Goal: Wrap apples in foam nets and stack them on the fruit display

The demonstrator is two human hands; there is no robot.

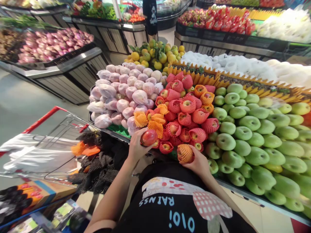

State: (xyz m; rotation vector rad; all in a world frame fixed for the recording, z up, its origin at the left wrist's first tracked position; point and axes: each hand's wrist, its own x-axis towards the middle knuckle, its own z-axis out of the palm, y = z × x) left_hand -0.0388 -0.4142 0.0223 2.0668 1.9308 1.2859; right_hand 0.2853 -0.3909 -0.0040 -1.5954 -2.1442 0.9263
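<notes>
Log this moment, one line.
left hand: holds bare red apple | right hand: holds orange-netted fruit | ahead: pink-netted apples

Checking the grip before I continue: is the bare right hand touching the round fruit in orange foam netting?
Touching. The head view shows the bare right hand gripping the round fruit in orange foam netting by its right side, no gap.

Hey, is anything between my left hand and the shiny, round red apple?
Nothing visible: your left hand holds the apple directly, with no netting showing on it. Orange foam netting wraps your right hand's round fruit.
</notes>
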